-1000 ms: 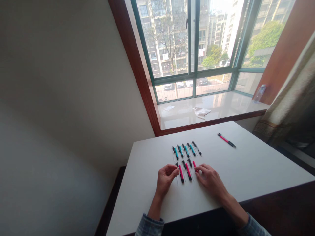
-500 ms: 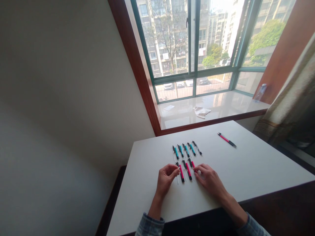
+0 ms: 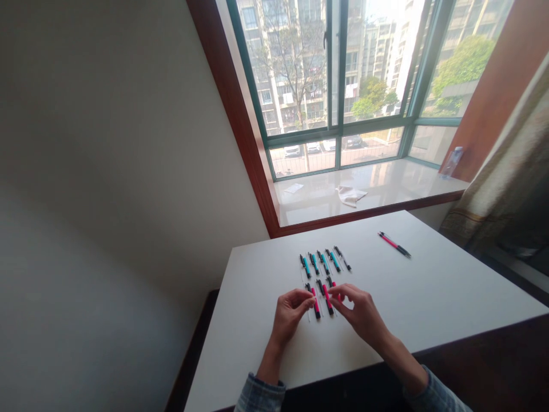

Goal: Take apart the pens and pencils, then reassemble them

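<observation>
My left hand (image 3: 290,310) is closed in a pinch at the left pink pen barrel (image 3: 316,304). Whatever its fingertips hold is too small to make out. Over the middle pink pen barrel (image 3: 328,301) is my right hand (image 3: 358,309), thumb and forefinger curved and slightly apart. A third pink barrel (image 3: 338,297) shows partly through that gap; the rest is hidden by the hand. Black pen parts (image 3: 321,287) and thin clear refills lie beside these barrels. Behind them runs a row of teal pen barrels (image 3: 315,264) with black parts alongside.
At the right of the row lies a slim black-ended pen part (image 3: 343,259). Farther right on the white table (image 3: 441,286) rests a pink-and-black pen (image 3: 393,244). A crumpled cloth (image 3: 350,195) and a clear bottle (image 3: 451,163) are on the windowsill.
My right hand has moved left, from the third pink barrel to over the middle one. My left hand keeps its pinch almost in place.
</observation>
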The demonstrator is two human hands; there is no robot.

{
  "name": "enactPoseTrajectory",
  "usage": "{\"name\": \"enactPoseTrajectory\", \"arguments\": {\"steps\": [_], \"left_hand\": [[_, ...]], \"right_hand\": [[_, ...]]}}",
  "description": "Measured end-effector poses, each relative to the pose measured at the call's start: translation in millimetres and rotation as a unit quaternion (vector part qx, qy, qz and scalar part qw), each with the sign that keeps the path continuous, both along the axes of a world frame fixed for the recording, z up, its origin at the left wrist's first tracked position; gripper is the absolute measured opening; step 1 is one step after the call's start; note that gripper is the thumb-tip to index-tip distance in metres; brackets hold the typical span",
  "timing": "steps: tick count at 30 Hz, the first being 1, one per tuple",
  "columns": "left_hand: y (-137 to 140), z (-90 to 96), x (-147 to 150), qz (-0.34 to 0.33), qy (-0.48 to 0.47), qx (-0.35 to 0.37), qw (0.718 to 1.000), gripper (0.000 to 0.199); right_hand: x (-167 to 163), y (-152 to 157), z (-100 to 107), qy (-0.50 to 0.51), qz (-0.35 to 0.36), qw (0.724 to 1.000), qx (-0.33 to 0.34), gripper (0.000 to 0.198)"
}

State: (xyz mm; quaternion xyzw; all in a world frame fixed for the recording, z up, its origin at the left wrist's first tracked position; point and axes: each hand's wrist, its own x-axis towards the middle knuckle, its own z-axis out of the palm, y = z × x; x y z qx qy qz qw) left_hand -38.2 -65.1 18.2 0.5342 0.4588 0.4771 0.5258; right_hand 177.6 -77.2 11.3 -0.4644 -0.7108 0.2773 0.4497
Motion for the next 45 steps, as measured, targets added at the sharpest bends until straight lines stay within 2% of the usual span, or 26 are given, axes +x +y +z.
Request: {"name": "enactPoseTrajectory", "arguments": {"steps": [7,16,21,25,33,45], "left_hand": [[-1.5,-3.2,-1.2,-0.039,-0.019,-0.003,0.999,0.025],[-2.1,0.7,-1.1,-0.037,-0.028,-0.007,0.999,0.034],[-1.4,4.7,-2.3,0.006,-0.023,0.017,1.0,0.037],[0.0,4.7,-2.6,0.022,-0.013,0.023,0.999,0.033],[2.5,-0.3,-3.8,0.043,0.007,0.023,0.999,0.032],[2.4,-0.3,-4.6,0.045,0.017,0.028,0.998,0.028]], "right_hand": [[-23.3,2.7,6.9,0.042,0.037,0.998,0.008,0.021],[-22.9,3.8,10.0,0.057,0.034,0.998,0.006,0.027],[0.3,27.9,6.7,0.002,0.02,0.998,0.065,0.024],[15.1,44.6,-4.6,-0.074,0.047,0.991,0.099,0.026],[17.0,45.0,-18.5,-0.122,0.079,0.986,0.084,0.03],[17.4,46.3,-22.0,-0.155,0.088,0.981,0.077,0.029]]}}
